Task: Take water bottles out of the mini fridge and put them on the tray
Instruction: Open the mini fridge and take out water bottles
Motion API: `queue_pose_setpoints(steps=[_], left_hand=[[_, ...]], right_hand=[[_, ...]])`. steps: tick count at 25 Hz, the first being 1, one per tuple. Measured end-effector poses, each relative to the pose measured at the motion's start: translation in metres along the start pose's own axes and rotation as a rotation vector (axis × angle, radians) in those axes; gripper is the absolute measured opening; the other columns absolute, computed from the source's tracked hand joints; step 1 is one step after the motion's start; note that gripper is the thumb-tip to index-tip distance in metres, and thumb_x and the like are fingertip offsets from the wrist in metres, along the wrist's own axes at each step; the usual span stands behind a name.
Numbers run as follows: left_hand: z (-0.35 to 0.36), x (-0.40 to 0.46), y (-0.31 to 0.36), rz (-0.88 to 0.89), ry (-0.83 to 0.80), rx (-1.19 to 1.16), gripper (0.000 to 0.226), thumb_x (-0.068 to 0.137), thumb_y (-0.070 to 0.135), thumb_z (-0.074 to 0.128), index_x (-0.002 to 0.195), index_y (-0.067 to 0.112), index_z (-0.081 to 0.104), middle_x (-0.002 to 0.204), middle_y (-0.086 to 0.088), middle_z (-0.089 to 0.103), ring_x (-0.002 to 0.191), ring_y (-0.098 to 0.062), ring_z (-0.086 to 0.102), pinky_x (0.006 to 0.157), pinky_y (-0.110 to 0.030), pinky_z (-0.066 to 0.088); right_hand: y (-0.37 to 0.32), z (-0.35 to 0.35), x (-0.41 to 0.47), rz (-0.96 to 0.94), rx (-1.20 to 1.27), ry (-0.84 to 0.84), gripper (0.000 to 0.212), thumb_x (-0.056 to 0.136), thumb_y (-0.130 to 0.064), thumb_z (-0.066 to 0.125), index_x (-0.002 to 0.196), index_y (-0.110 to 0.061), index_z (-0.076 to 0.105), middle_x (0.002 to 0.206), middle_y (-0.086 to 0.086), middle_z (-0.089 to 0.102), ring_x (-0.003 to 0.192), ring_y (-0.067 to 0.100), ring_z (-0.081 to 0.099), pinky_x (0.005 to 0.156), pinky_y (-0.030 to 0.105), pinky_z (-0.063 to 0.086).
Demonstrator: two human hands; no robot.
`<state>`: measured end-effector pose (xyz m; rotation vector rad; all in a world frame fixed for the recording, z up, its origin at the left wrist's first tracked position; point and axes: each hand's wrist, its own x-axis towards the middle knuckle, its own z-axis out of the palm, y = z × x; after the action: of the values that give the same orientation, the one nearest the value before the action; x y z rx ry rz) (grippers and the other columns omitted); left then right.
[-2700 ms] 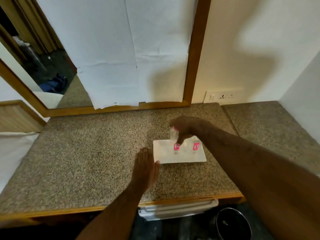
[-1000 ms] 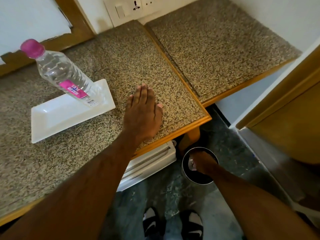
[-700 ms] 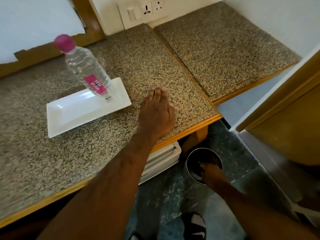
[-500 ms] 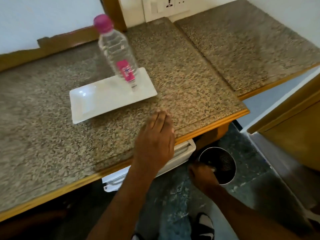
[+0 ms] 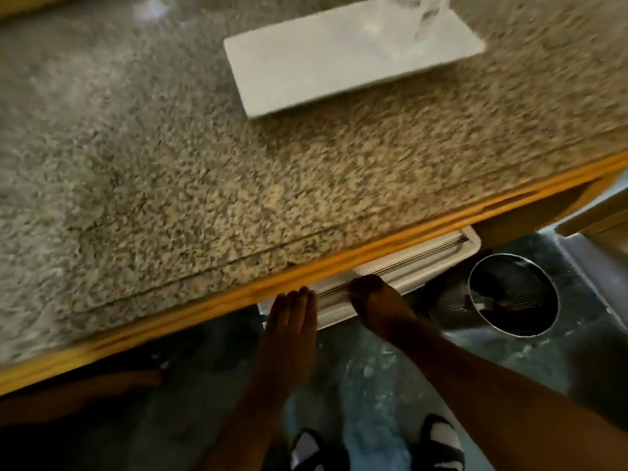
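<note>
Speckled granite countertop (image 5: 170, 158) fills the frame, wood trim along its near edge. White tray (image 5: 306, 62) sits far right on it, blurred water bottle (image 5: 413, 18) base standing on its right end, top cut off. Below the edge, white mini fridge door (image 5: 404, 266) top juts out. Left hand (image 5: 289, 321) flat, fingers straight together, holding nothing, tips at the trim. Right hand (image 5: 377, 300) on the door top; grip unclear. Round bin (image 5: 513, 294) right on the floor.

Speckled granite counter (image 5: 170, 171) with wooden edge above dark mottled floor (image 5: 373, 375)
</note>
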<state>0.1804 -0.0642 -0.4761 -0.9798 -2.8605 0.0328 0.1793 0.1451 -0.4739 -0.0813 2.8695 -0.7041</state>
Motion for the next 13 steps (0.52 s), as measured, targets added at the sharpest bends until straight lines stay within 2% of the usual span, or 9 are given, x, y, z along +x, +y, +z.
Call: queue_pose_setpoints(steps=[2, 4, 6, 9, 13], left_hand=[[0.017, 0.004, -0.014, -0.147, -0.207, -0.098, 0.06, 0.079, 0.024, 0.066, 0.13, -0.002, 0.051, 0.125, -0.021, 0.064, 0.11, -0.039, 0.062, 0.095, -0.048, 0.051], [0.028, 0.009, -0.019, -0.222, -0.305, -0.101, 0.057, 0.072, 0.024, 0.07, 0.122, -0.002, 0.058, 0.118, -0.02, 0.067, 0.105, -0.038, 0.063, 0.089, -0.046, 0.054], [0.04, 0.005, -0.015, -0.257, -0.296, -0.105, 0.056, 0.076, 0.027, 0.066, 0.122, -0.003, 0.057, 0.116, -0.021, 0.066, 0.104, -0.039, 0.061, 0.09, -0.047, 0.053], [0.046, -0.004, -0.006, -0.301, -0.331, -0.122, 0.059, 0.082, 0.025, 0.064, 0.132, -0.003, 0.049, 0.117, -0.022, 0.063, 0.102, -0.041, 0.059, 0.087, -0.05, 0.052], [0.044, -0.01, -0.008, -0.256, -0.37, -0.092, 0.065, 0.076, 0.03, 0.071, 0.129, -0.002, 0.053, 0.111, -0.02, 0.066, 0.098, -0.038, 0.063, 0.08, -0.047, 0.055]], right_hand=[[-0.009, 0.027, 0.004, 0.006, 0.033, 0.052, 0.031, 0.09, -0.02, 0.058, 0.116, -0.004, 0.063, 0.119, 0.022, 0.063, 0.113, 0.037, 0.056, 0.1, 0.042, 0.046], [-0.012, 0.042, 0.005, 0.091, 0.05, 0.06, 0.035, 0.09, -0.03, 0.054, 0.117, -0.009, 0.061, 0.121, 0.015, 0.058, 0.114, 0.031, 0.05, 0.1, 0.036, 0.041], [-0.011, 0.052, 0.004, 0.098, -0.013, 0.077, 0.039, 0.089, -0.037, 0.051, 0.115, -0.01, 0.06, 0.118, 0.013, 0.057, 0.111, 0.032, 0.049, 0.095, 0.037, 0.041], [-0.009, 0.052, 0.002, 0.035, -0.127, 0.082, 0.043, 0.087, -0.041, 0.054, 0.116, -0.01, 0.057, 0.118, 0.015, 0.056, 0.107, 0.035, 0.05, 0.089, 0.041, 0.045], [-0.007, 0.049, -0.003, -0.02, -0.209, 0.04, 0.052, 0.084, -0.043, 0.059, 0.121, -0.007, 0.058, 0.119, 0.02, 0.058, 0.102, 0.041, 0.054, 0.088, 0.045, 0.049]])
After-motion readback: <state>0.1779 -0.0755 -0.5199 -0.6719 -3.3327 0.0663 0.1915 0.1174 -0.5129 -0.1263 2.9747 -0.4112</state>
